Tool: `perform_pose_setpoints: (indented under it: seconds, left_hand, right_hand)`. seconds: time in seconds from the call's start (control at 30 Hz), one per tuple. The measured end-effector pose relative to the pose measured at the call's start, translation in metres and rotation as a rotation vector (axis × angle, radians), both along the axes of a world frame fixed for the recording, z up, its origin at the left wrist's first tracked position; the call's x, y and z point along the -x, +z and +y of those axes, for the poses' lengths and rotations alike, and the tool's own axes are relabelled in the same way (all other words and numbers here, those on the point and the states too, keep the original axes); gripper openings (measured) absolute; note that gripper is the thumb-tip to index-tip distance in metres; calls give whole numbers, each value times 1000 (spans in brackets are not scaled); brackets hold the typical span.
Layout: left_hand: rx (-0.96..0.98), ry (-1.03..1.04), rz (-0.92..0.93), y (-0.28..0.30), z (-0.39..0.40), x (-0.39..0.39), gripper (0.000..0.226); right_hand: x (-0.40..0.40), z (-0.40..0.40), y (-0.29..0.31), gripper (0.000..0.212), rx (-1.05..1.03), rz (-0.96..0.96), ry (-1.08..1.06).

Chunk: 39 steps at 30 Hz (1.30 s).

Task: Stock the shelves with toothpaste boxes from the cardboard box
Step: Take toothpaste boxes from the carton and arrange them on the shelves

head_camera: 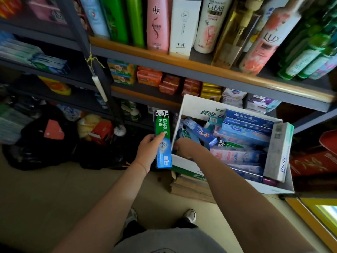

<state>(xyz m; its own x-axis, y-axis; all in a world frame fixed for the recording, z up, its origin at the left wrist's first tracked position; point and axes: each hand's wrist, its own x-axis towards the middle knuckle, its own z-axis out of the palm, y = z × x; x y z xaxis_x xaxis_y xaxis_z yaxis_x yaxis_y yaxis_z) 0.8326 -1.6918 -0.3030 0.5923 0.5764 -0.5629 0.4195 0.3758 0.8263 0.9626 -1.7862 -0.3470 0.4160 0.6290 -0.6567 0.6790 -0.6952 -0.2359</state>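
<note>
From the head camera, the green and blue toothpaste box is a long, slim carton that is likely light and stiff along its length, though its thin card walls would probably dent under a hard squeeze. Its printed faces look smooth, so a hold across the narrow width near the middle seems the safest place to take it.

The left hand grasps this toothpaste box that way, thumb over the front face, holding it upright in the air just left of the cardboard box.

The right hand reaches over the near wall into the cardboard box among the loose cartons; its fingers are hidden, so whether it grasps anything cannot be told.
</note>
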Motion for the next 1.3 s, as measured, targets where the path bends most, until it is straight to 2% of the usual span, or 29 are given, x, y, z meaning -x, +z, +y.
perform_pose_setpoints:
  seconds: [0.13, 0.23, 0.33, 0.47, 0.53, 0.63, 0.77, 0.87, 1.03, 1.13, 1.2, 1.3]
  left_hand:
    - [-24, -9, -1, 4, 1, -2, 19]
    - [-24, -5, -7, 6, 3, -4, 17]
    - [-21, -3, -22, 8, 3, -7, 16]
    - [-29, -4, -33, 16, 1, -11, 17]
    - [-30, -8, -46, 23, -1, -14, 18]
    - [-32, -1, -53, 35, -5, -19, 17]
    - [38, -28, -90, 55, -16, -27, 14]
    - [126, -108, -158, 69, -30, -35, 13]
    - [225, -393, -211, 86, -53, -44, 35]
    - [426, -338, -232, 84, -64, -45, 41]
    - [555, -264, -300, 81, -70, -45, 44]
    - [598, -217, -386, 77, -75, -47, 45]
  right_hand:
    - [-2, -12, 10, 30, -100, -25, -15]
    - [-3, -29, 23, 35, -222, -20, -104]
    - [-14, -48, 46, 36, -469, 30, -345]
    - [-31, -65, 96, 23, -918, 146, -720]
    - [-37, -70, 122, 16, -1069, 144, -879]
    - [-43, -78, 155, 18, -1238, 177, -1065]
    - [-48, -88, 177, 28, -1325, 317, -1217]
    - [-51, -90, 182, 23, -1307, 398, -1263]
    - [-52, -83, 189, 28, -1152, 376, -1268]
    - [-58, -80, 190, 31, -1111, 349, -1246]
    - [-60, -80, 189, 32, -1123, 454, -1186]
    - [-58, -81, 184, 29, -1085, 733, -1063]
